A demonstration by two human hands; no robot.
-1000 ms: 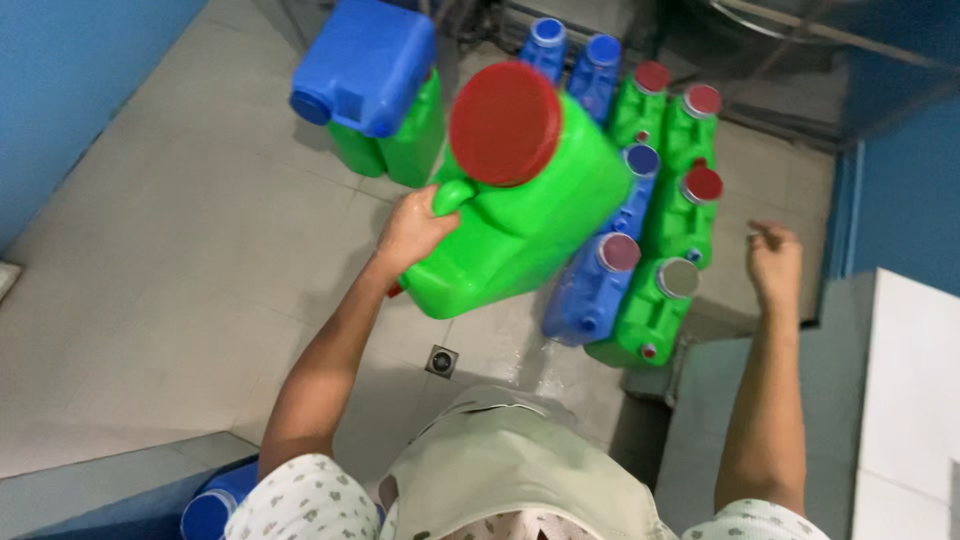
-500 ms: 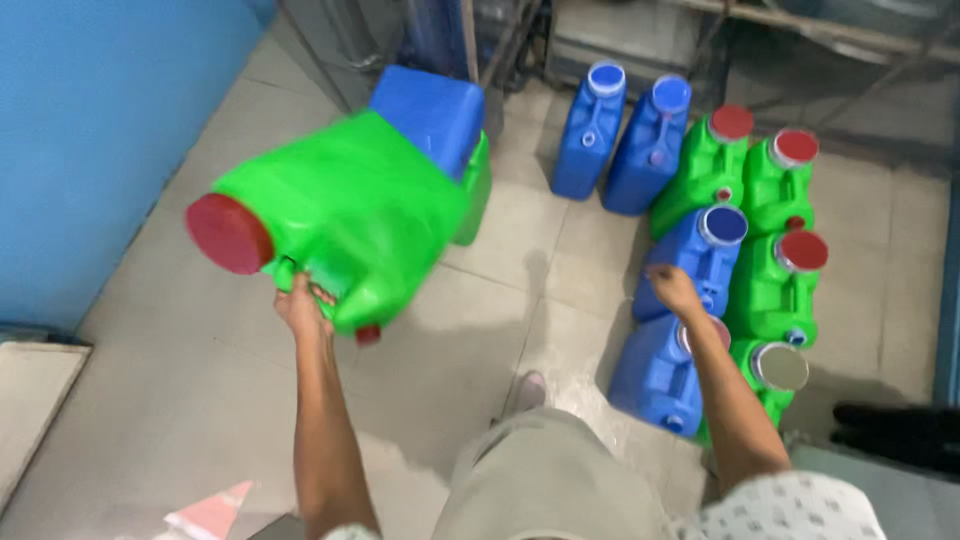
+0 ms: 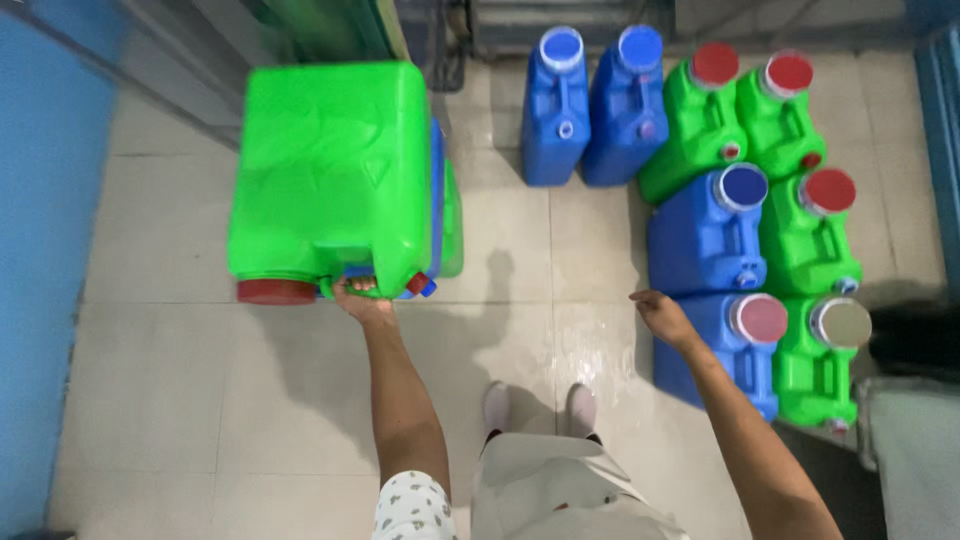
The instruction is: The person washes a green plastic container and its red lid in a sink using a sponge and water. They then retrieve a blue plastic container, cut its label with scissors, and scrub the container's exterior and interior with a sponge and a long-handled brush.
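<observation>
The green jerrycan lay on its side atop stacked cans, its handle in the left hand, whose grip was closed around it. The right hand hung loosely open over the pale tiled floor, near clustered blue and green cans. A blue wall bordered the left; the cans beneath were mostly hidden.

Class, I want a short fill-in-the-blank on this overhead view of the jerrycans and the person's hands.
1. The left hand grips the handle of a large ____ jerrycan.
2. That jerrycan's big cap is ____.
3. The right hand is ____, holding nothing, near a blue jerrycan.
4. The two jerrycans in the top row with blue caps are ____.

Missing words: green; red; empty; blue
</observation>
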